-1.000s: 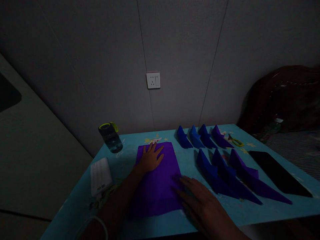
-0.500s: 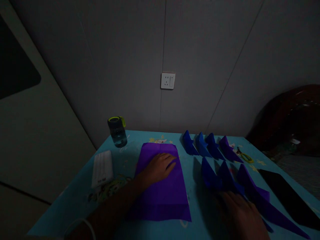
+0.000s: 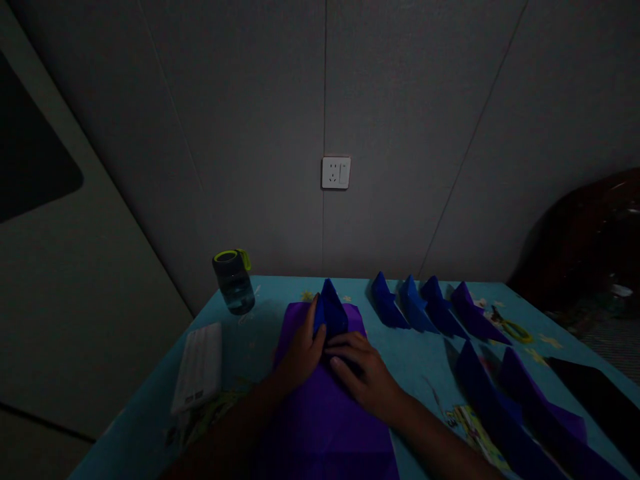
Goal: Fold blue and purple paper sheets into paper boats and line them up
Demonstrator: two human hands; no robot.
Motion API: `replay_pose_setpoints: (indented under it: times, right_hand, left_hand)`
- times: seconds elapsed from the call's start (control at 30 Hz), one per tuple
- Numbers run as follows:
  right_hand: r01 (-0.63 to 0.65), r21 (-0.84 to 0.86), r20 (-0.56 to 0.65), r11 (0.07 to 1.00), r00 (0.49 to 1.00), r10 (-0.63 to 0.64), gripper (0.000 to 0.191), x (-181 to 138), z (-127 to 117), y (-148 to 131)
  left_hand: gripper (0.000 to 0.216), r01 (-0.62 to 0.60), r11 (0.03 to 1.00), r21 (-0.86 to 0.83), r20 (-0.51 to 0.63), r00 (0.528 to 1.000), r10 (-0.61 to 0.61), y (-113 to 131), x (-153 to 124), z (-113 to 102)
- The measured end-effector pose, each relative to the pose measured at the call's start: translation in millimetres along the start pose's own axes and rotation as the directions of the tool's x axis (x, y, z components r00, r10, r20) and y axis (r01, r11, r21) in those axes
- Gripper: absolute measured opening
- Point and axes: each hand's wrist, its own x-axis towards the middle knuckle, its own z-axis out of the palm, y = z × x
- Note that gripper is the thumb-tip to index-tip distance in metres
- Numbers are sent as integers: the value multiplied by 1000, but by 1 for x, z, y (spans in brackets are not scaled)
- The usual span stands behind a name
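Note:
A dark blue folded paper boat (image 3: 331, 312) stands with its peak up over the purple sheet of paper (image 3: 330, 407). My left hand (image 3: 303, 350) grips its left side, thumb in front and fingers behind. Against the boat's lower near end curl the fingers of my right hand (image 3: 360, 370), covering that part. The purple sheet lies lengthwise on the table beneath both hands, with a crease across its near end. To the right, a nearer dark blue boat (image 3: 493, 407) and a purple boat (image 3: 543, 407) lie side by side.
Several blue and purple boats (image 3: 414, 305) form a row at the back right, near yellow-handled scissors (image 3: 515, 330). A black flat object (image 3: 595, 393) lies at the right edge. A water bottle (image 3: 235, 283) and white power bank (image 3: 199, 367) stand left on the blue patterned tablecloth (image 3: 270, 287).
My right hand has brought a dark blue boat from the near right row to above the purple sheet. My left hand has left the sheet's surface and taken hold of the boat.

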Motion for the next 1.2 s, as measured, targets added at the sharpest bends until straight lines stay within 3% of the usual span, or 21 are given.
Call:
replay_pose_setpoints:
  times: [0.07, 0.2, 0.33, 0.43, 0.53, 0.7, 0.83, 1.07, 1.2]
  right_hand:
    - [-112, 92, -114, 989, 986, 122, 20, -6, 4, 8]
    - [-289, 90, -275, 953, 913, 302, 17, -14, 3, 18]
    - [-325, 115, -285, 939, 894, 345, 19, -15, 0, 20]
    - [-351, 142, -215, 925, 902, 375, 25, -17, 0, 18]
    - [-315, 91, -203, 945, 923, 327, 32, -19, 1, 16]
    - [-129, -65, -234, 990, 966, 110, 38, -21, -3, 8]
    - [-41, -165, -210, 985, 978, 6, 40, -21, -4, 3]
    - [7, -173, -203, 985, 978, -43, 39, -25, -3, 3]
    - [-34, -106, -244, 994, 970, 7, 39, -23, -7, 0]
  left_hand:
    - [60, -42, 998, 38, 7, 999, 42, -7, 0, 2]
    - [59, -67, 996, 51, 6, 998, 67, -5, -7, 7]
    - [53, -68, 997, 39, 56, 996, 66, 4, -14, 9]
    - [51, -100, 993, 62, 39, 994, 98, 7, -15, 10]
    - [54, -101, 987, 126, -10, 995, 103, 6, -14, 11]
    - [49, -96, 969, 226, -94, 988, 120, -1, -13, 11]
    - [48, -84, 975, 203, -132, 985, 113, 3, -14, 10]
    - [39, -9, 997, 73, -115, 993, 17, 18, -14, 12]
    - [40, 31, 999, 17, -63, 998, -30, 19, -15, 9]
